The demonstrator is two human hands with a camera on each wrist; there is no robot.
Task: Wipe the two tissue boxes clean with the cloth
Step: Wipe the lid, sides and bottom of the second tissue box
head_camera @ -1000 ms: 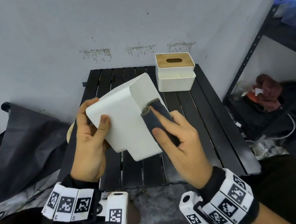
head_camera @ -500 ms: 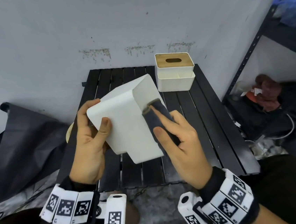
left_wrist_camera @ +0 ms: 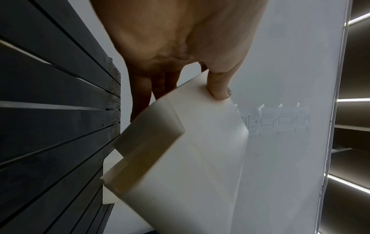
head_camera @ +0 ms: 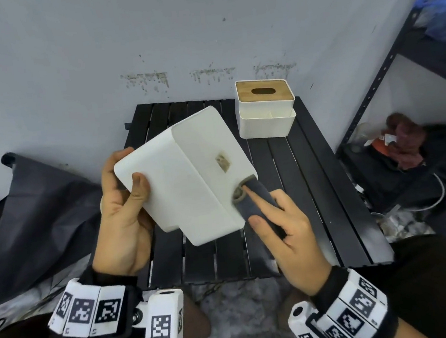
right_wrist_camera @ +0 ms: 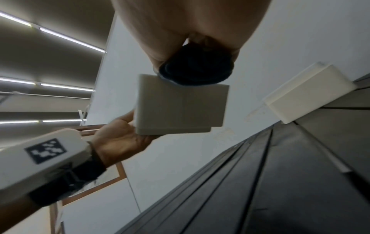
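The cloth (head_camera: 255,201) has slid down the box (head_camera: 189,177), mid-frame, baring a smudge (head_camera: 223,162). The left hand (head_camera: 122,207) grasps the box; the right hand (head_camera: 283,226) pinches the cloth. Best scrub back up over that smudge, pressing firmly.

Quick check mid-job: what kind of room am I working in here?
Probably a storeroom or utility corner: a scuffed bare wall, a black metal shelving rack with clutter at its foot, and a slatted folding table.
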